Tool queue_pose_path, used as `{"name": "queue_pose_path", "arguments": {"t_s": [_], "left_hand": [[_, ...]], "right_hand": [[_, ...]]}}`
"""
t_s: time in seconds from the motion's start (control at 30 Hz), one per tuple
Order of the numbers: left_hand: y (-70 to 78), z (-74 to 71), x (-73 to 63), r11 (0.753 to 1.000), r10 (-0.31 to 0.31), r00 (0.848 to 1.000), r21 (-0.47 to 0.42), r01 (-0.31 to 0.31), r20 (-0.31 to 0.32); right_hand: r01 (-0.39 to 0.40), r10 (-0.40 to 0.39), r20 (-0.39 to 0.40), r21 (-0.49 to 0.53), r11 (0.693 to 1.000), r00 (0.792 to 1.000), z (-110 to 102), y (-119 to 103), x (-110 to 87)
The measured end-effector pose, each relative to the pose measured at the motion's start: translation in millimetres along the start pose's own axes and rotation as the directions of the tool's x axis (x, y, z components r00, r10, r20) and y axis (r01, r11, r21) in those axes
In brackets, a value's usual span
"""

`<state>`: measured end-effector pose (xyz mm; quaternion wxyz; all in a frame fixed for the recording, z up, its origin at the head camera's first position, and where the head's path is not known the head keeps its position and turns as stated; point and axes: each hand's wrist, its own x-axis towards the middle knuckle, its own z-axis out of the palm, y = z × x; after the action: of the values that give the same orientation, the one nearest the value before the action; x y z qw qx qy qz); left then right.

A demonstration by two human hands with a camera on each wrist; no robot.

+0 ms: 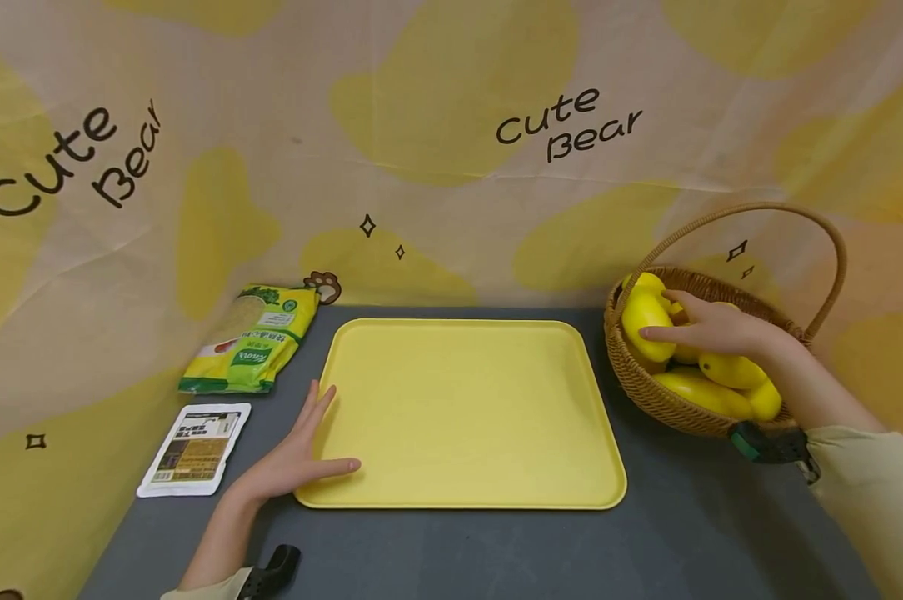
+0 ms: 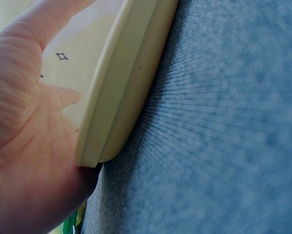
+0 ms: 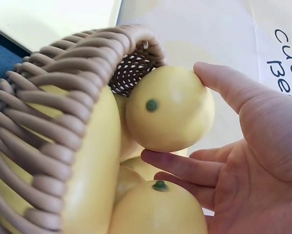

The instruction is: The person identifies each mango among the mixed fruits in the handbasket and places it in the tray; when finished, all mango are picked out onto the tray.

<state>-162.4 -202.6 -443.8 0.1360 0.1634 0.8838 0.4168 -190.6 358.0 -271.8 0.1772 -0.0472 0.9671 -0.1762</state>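
Observation:
My right hand (image 1: 721, 327) reaches into a wicker basket (image 1: 650, 392) at the right of the head view. Its thumb and fingers pinch a yellow mango (image 1: 644, 317) at the basket's left side. The right wrist view shows this mango (image 3: 170, 109) with a small green stem spot, between thumb tip and index finger. More mangoes (image 1: 729, 369) lie beneath and beside it. My left hand (image 1: 290, 457), fingers straight and spread, rests at the left edge of a flat yellow tray (image 1: 466, 417). In the left wrist view, the tray's rim (image 2: 119, 73) lies against the palm.
A yellow-green Knorr bag (image 1: 252, 337) lies at the back left, with a white-edged flat packet (image 1: 194, 450) in front of it. Over the basket arches a tall handle (image 1: 766, 206). A patterned cloth (image 1: 436, 150) hangs behind the grey table (image 1: 451, 550).

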Motion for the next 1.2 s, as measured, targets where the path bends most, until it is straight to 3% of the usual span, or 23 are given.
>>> {"name": "queue_pose_path", "arguments": {"t_s": [0.27, 0.5, 0.8, 0.9, 1.07, 1.2], "left_hand": [[1.1, -0.3, -0.9, 1.000, -0.017, 1.000, -0.004, 0.017, 0.001], [4.4, -3.0, -1.4, 1.000, -0.010, 1.000, 0.002, 0.010, 0.002], [5.1, -5.7, -1.8, 1.000, -0.013, 1.000, 0.005, 0.013, 0.009], [4.9, -5.5, -1.5, 1.000, -0.014, 1.000, 0.000, 0.014, 0.007], [4.0, -4.0, -2.7, 1.000, -0.013, 1.000, -0.006, 0.013, -0.001], [2.5, -3.0, -3.0, 1.000, -0.005, 1.000, -0.003, 0.005, -0.005]], "right_hand": [[0.006, -0.007, -0.083, -0.017, 1.000, 0.996, 5, 1, -3.9], [-0.022, 0.015, -0.190, -0.032, 0.999, 0.982, 1, -4, -24.5], [0.029, -0.020, -0.356, 0.020, 0.999, 0.934, 12, -17, -57.9], [0.060, -0.036, -0.376, 0.050, 0.997, 0.926, 22, -28, -63.4], [0.139, -0.093, -0.399, 0.087, 0.987, 0.912, 38, -51, -60.0], [0.187, -0.125, -0.405, 0.117, 0.975, 0.906, 52, -71, -46.0]]}}
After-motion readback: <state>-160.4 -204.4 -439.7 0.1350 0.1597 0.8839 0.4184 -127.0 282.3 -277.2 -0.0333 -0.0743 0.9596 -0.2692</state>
